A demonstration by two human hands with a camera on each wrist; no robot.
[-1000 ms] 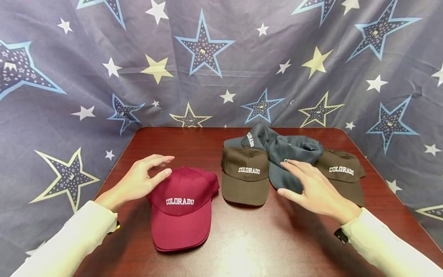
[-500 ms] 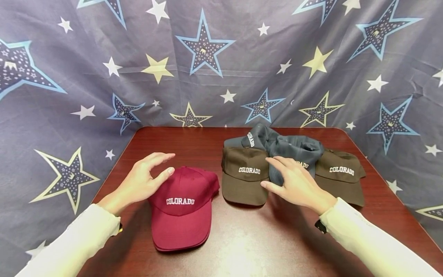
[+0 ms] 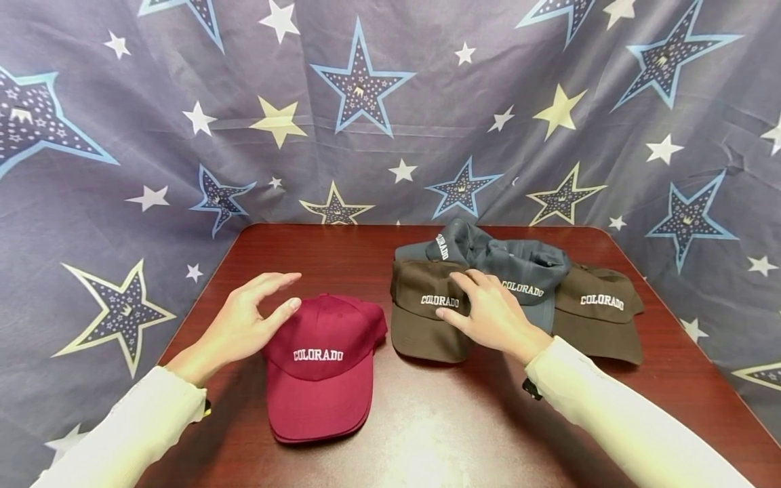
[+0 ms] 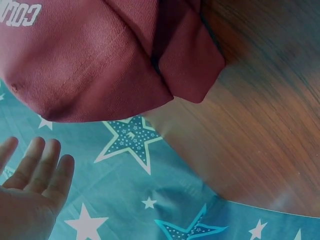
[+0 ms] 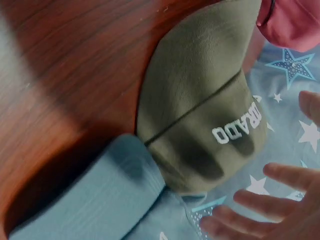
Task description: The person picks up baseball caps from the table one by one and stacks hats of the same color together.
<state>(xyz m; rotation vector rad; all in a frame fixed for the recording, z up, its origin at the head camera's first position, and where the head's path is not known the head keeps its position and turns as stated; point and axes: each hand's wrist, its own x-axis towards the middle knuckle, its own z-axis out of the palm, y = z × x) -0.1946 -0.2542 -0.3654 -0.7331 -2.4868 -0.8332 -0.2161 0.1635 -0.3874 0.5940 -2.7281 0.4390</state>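
A maroon baseball cap (image 3: 320,390) lettered COLORADO lies on the left of the table, brim toward me; a doubled brim edge shows. Beside and above its crown, my left hand (image 3: 241,329) hovers with fingers extended and holds nothing. My right hand (image 3: 493,313) is held over the right side of an olive-brown cap (image 3: 421,333), fingers spread and apart from it in the right wrist view. Part of that brown cap is hidden behind the hand in the head view. A slate-blue cap (image 3: 533,268) lies just right of it, its brim partly covered by my hand.
Another slate-blue cap (image 3: 460,238) lies tilted at the back, against the first blue one. A second brown cap (image 3: 604,308) sits at the right end of the group. The dark red wooden table (image 3: 293,247) ends at a star-patterned cloth (image 3: 378,156).
My right hand has moved left, from over the slate-blue cap to over the nearer brown cap. The left hand stays almost still beside the maroon cap. No cap has moved.
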